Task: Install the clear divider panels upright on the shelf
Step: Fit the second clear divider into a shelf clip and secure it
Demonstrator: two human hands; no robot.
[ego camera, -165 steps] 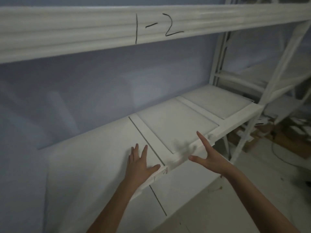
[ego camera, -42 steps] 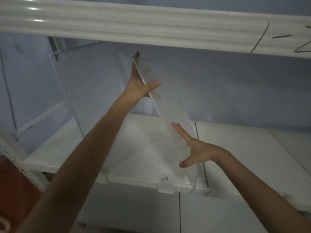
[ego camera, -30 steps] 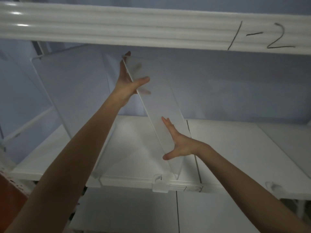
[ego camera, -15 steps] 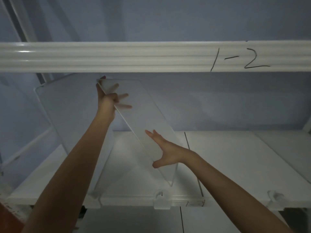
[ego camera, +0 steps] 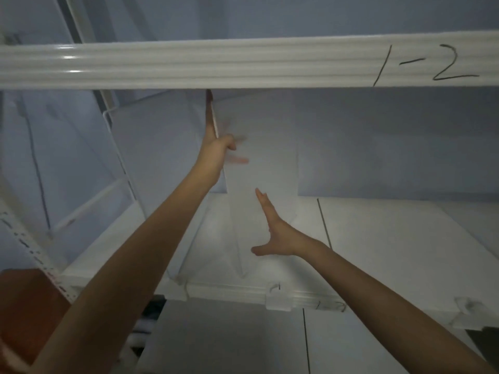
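A clear divider panel (ego camera: 259, 157) stands nearly upright over the white shelf (ego camera: 391, 244), its lower front corner just above the shelf's front lip. My left hand (ego camera: 216, 147) grips its upper front edge, fingers showing blurred through the plastic. My right hand (ego camera: 272, 228) lies flat against the panel's lower right face, fingers straight, thumb spread. A second clear panel (ego camera: 151, 168) stands upright to the left. A clear clip (ego camera: 278, 298) sits on the shelf's front edge below the held panel.
The upper shelf beam (ego camera: 243, 63), marked "1-2", crosses just above the panel's top. A white perforated upright (ego camera: 32, 252) rises at left beside a reddish-brown box (ego camera: 24, 300). Another clip (ego camera: 464, 306) sits on the front lip at right.
The panel has swung from a strong slant to nearly upright. My left hand rose towards the upper beam. My right hand stayed flat on the lower face.
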